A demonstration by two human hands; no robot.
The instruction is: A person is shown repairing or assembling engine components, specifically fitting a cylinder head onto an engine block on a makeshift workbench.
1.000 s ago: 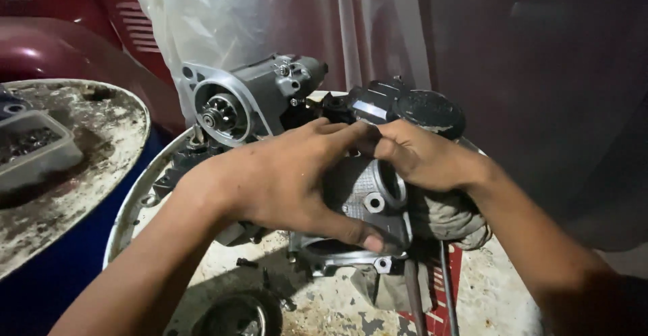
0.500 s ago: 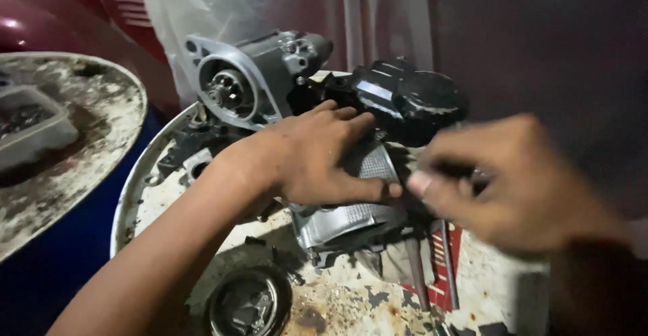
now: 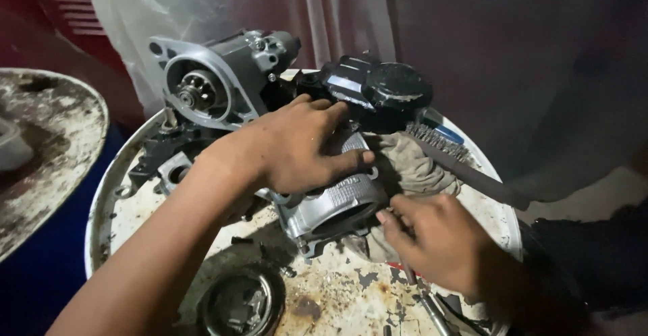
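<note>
Left hand: the left hand point(image 3: 297, 147) lies palm down over the top of the ribbed silver housing point(image 3: 337, 204), fingers spread, thumb tip pressed on its ribs; a pressing hold, not a closed fist.
Right hand: the right hand point(image 3: 442, 238) sits just right of the housing, fingers curled, fingertips touching the housing's near right edge; whether it pinches anything cannot be told.
Housing: mid-scene on the drum top point(image 3: 337, 295), open mouth facing near, partly resting on a grey rag point(image 3: 412, 171).
Starter motor: grey starter motor point(image 3: 216, 83) at far left, pinion end facing the camera, just beyond the left wrist.
Black cover: black cover point(image 3: 378, 90) at far centre, touching the left fingertips' far side.
Wire brush: wire brush point(image 3: 459, 164) lies to the right over the rag, handle running to the right rim.
Round part: dark round part point(image 3: 243, 302) near left on the drum, apart from both hands.
Second drum: a stained second drum point(image 3: 47, 167) at far left, well apart.
Backdrop: clear plastic sheet point(image 3: 135, 19) hangs behind the motor.
</note>
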